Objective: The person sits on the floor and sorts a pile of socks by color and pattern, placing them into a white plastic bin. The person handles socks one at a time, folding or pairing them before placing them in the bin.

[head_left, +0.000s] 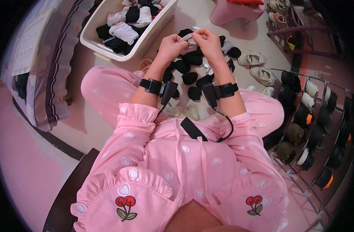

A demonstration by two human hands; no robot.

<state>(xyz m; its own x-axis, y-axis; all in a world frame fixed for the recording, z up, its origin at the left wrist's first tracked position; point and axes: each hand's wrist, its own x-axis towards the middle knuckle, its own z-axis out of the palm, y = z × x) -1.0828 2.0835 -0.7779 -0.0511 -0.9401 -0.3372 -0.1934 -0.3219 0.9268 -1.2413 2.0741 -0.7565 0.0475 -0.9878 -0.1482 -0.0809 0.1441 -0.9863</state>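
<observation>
Both my hands meet above the floor, pinching a light grey-white sock (189, 40) between them. My left hand (171, 47) grips one side with thumb and fingers closed. On the other side my right hand (208, 42) pinches the sock's edge. Part of the sock hangs down between the hands; its far end is hard to make out. Beneath and around it, several rolled black socks (189, 78) lie scattered on the floor, with a grey one (227, 47) among them to the right.
A white plastic bin (124, 57) with black, white and pink socks stands at the upper left. A pink stool (233, 15) is beyond my hands. White sneakers (252, 59) and a shoe rack (316, 145) are on the right. A curtained cabinet (57, 77) stands left.
</observation>
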